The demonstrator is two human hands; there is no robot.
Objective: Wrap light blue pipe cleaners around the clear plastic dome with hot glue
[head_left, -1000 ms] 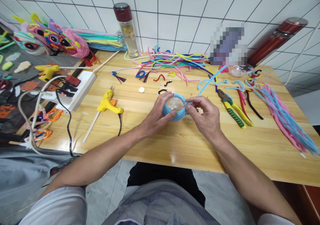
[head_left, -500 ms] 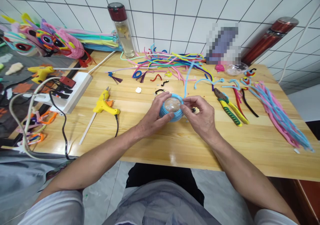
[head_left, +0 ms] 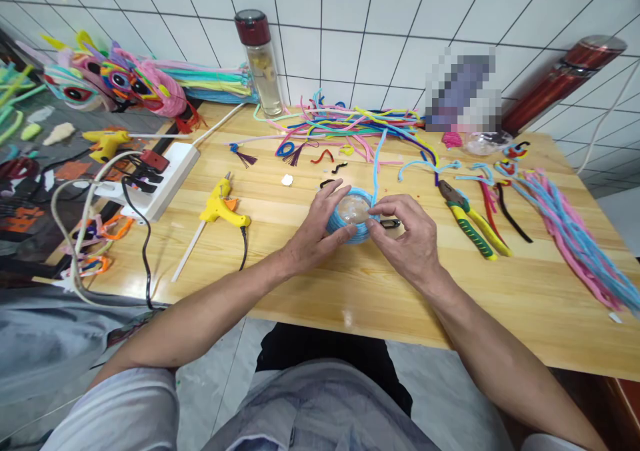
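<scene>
Light blue pipe cleaner coils wrap round a clear, rounded form, whose see-through top shows inside the ring. My left hand is closed about its left side, thumb at the front and fingers behind. At the right rim, my right hand pinches the light blue pipe cleaner between thumb and forefinger. Its free end rises away from the ring toward the back of the table. A small black clip-like object lies just beside my right fingers, partly hidden.
A yellow glue gun lies left of my hands, near a white power strip. Pliers and pink and blue pipe cleaners lie right. Behind are loose pipe cleaners, a glass bottle and a red flask.
The view has shifted, moving the whole scene a little to the right. Both hands keep their hold on the wrapped form; my right fingers have shifted slightly at its rim.
</scene>
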